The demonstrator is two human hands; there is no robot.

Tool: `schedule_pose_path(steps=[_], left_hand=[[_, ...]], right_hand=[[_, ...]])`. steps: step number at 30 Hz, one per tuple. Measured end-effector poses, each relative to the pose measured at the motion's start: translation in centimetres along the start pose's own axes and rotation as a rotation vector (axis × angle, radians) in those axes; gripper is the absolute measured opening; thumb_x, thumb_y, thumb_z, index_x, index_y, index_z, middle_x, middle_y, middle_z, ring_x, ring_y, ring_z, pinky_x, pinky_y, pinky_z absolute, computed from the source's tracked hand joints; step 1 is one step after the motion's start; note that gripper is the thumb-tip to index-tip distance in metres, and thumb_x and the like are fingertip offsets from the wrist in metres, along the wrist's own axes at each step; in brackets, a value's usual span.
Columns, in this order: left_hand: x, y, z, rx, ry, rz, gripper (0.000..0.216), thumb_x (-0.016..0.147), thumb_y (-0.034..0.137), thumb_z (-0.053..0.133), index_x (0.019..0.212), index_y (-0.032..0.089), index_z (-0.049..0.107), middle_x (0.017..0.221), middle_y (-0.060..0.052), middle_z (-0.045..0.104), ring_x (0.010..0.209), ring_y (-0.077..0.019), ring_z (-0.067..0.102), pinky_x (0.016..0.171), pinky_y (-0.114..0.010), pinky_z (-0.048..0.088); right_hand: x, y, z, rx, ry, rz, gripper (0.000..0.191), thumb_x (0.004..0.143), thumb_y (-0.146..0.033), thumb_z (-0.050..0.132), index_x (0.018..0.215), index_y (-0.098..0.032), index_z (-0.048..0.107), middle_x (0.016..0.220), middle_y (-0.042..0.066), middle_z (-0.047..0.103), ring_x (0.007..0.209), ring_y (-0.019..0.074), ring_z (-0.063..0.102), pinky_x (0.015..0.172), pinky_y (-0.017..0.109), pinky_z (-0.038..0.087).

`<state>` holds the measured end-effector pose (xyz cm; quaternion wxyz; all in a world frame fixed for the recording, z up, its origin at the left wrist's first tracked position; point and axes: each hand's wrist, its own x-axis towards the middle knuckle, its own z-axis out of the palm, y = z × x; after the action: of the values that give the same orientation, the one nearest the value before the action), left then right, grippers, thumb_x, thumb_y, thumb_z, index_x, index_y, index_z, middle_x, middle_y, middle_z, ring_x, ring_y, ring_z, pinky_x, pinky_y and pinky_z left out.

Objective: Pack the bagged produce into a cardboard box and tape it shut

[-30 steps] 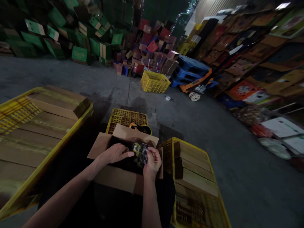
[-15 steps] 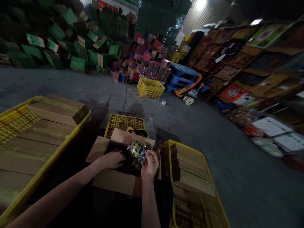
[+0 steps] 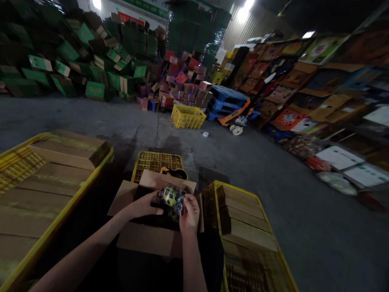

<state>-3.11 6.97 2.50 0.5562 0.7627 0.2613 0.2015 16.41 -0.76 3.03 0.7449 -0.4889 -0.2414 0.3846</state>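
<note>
A clear plastic bag (image 3: 180, 207) holds a round yellow-green and black thing (image 3: 169, 195), whose exact kind I cannot make out. My right hand (image 3: 190, 211) pinches the bag's right end above an open cardboard box (image 3: 147, 240). At the bag's left side is my left hand (image 3: 146, 205), thumb and fingers apart; whether the fingertips touch the plastic is unclear. The box has its flaps folded outward, and its dark inside shows little, with a dim patterned shape beneath the bag.
Yellow crates with cardboard boxes stand left (image 3: 71, 207) and right (image 3: 255, 198). Behind the open box, an orange and black object (image 3: 174, 173) lies by another yellow crate (image 3: 154, 160). Farther off are a yellow crate (image 3: 188, 117), blue pallets (image 3: 227, 97), an orange pallet jack (image 3: 235, 115) and piled boxes.
My left hand has come up out of the box to the bag's left side, its thumb now spread. The bag has turned flatter in my right hand. The camera view has shifted slightly.
</note>
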Motion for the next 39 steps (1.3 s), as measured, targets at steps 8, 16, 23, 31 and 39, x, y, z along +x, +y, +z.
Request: schedule_pose_path(steps=[8,16,23,31,39], left_hand=[[-0.6,1.7,-0.6,-0.578,0.246,-0.090,0.051,0.083,0.049,0.078,0.121,0.016,0.067,0.115,-0.010,0.072,0.111,-0.0274,0.065,0.097,-0.037,0.049],[-0.6,2.0,-0.9,-0.510,0.343,-0.035,0.057,0.077,0.048,0.081,0.123,0.020,0.063,0.136,-0.009,0.062,0.125,-0.0298,0.055,0.103,-0.036,0.044],[-1.1,2.0,-0.7,-0.514,0.290,-0.070,0.055,0.078,0.046,0.080,0.122,0.020,0.060,0.123,-0.008,0.064,0.112,-0.0252,0.059,0.096,-0.035,0.046],[-1.3,1.7,-0.6,-0.502,0.114,-0.050,0.053,0.082,0.042,0.079,0.129,0.021,0.061,0.125,-0.008,0.065,0.115,-0.0252,0.059,0.098,-0.035,0.047],[-0.8,2.3,-0.7,-0.402,0.179,-0.153,0.047,0.087,0.055,0.070,0.114,0.017,0.076,0.121,-0.011,0.069,0.101,-0.0253,0.065,0.074,-0.029,0.051]], right_hand=[[-0.6,0.2,0.5,-0.137,-0.169,-0.009,0.032,0.078,-0.038,0.080,0.105,-0.023,0.072,0.102,0.006,0.075,0.094,0.0221,0.069,0.084,0.035,0.055],[-0.4,0.5,0.8,-0.231,-0.276,0.010,0.056,0.081,-0.034,0.080,0.134,-0.027,0.064,0.134,0.008,0.069,0.125,0.0280,0.063,0.107,0.045,0.050],[-0.4,0.6,0.7,-0.349,-0.268,-0.003,0.037,0.082,-0.039,0.078,0.116,-0.026,0.076,0.124,0.007,0.074,0.121,0.0274,0.065,0.110,0.046,0.048],[-0.7,-0.5,1.0,-0.506,-0.336,-0.064,0.027,0.084,-0.044,0.075,0.102,-0.024,0.079,0.101,0.006,0.078,0.099,0.0255,0.070,0.086,0.036,0.057],[-1.3,-0.7,1.4,-0.571,-0.447,-0.056,0.021,0.085,-0.041,0.073,0.090,-0.021,0.077,0.082,0.002,0.073,0.074,0.0189,0.065,0.066,0.028,0.052]])
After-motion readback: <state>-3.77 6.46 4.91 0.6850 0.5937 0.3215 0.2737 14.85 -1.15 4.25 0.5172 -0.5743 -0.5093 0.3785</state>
